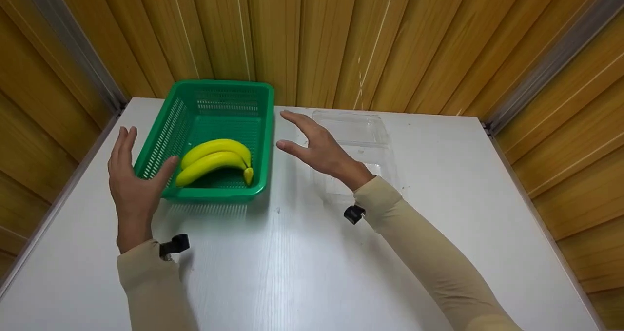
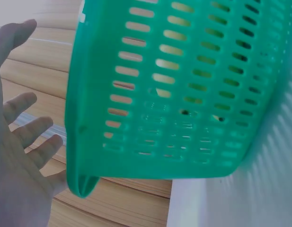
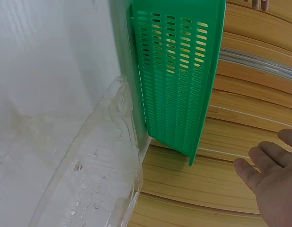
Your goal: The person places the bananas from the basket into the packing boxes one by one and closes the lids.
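A green plastic basket (image 1: pixel 267 141) with slotted sides stands at the back left of the table. Inside it, toward the near end, lies a bunch of yellow bananas (image 1: pixel 214 161). My left hand (image 1: pixel 134 180) is beside the basket's left side, fingers extended and thumb apart, holding nothing; in the left wrist view the palm (image 2: pixel 18 175) faces the basket wall. To the right of the basket my right hand (image 1: pixel 319 146) hovers, fingers outstretched and holding nothing. Under and beyond it sits a clear plastic container (image 1: pixel 360 126) with its lid folded open.
The white table (image 1: pixel 292 272) backs onto a wood-look panel wall (image 1: pixel 321 43), with similar panels on the left and right. A black wrist mount (image 1: pixel 174 244) sits on the left sleeve, and another mount (image 1: pixel 354 214) on the right one.
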The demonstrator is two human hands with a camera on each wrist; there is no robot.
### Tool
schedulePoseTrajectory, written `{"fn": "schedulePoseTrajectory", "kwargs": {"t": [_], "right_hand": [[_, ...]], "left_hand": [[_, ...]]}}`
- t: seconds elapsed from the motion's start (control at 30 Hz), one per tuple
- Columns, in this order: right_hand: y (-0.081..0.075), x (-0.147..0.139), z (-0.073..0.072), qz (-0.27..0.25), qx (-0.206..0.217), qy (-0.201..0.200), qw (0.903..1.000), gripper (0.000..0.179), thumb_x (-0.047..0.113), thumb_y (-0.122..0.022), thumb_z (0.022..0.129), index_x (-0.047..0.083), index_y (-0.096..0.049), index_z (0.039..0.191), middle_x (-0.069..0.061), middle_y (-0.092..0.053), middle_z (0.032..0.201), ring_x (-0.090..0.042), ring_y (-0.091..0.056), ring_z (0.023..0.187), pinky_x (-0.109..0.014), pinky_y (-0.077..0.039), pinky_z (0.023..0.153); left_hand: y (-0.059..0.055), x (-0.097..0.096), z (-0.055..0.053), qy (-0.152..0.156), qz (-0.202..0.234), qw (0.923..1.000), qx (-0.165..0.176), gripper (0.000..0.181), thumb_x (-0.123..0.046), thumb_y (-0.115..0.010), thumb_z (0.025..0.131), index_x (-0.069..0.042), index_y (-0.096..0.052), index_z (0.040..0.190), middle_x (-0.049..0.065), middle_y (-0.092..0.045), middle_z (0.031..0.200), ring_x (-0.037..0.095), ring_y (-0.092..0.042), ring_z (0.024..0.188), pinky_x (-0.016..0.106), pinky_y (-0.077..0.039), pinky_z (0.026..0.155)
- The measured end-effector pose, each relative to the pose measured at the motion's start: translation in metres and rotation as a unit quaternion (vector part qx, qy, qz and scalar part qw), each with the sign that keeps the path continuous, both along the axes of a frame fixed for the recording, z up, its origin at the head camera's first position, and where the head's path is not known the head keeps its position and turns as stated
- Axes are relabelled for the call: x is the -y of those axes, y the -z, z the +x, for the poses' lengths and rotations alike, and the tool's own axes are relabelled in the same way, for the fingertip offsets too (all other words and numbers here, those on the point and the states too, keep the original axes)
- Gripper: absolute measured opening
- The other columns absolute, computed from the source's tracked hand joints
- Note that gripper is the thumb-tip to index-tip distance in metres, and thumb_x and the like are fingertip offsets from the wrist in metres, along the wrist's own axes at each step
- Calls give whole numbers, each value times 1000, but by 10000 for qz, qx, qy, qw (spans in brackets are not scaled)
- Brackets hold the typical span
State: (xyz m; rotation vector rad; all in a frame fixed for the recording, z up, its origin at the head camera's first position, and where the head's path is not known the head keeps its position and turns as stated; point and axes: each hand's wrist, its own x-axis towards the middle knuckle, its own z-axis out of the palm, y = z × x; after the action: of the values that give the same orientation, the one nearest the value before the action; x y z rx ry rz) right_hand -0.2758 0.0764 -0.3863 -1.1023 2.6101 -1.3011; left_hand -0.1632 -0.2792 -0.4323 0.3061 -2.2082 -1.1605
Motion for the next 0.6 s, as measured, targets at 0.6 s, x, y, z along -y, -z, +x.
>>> {"fn": "schedulePoseTrajectory", "kwargs": {"t": [0.6], "right_hand": [[-3,2,1,133,61,132,9998,75,46,-64,106,14,-35,167,-4,-35,171,-19,-30,157,-44,-30,125]], "left_hand": [[33,9,-3,-355,804,9955,-368,62,-27,-82,94,-24,-60,152,-9,-54,157,9,-44,147,30,-28,124]]}}
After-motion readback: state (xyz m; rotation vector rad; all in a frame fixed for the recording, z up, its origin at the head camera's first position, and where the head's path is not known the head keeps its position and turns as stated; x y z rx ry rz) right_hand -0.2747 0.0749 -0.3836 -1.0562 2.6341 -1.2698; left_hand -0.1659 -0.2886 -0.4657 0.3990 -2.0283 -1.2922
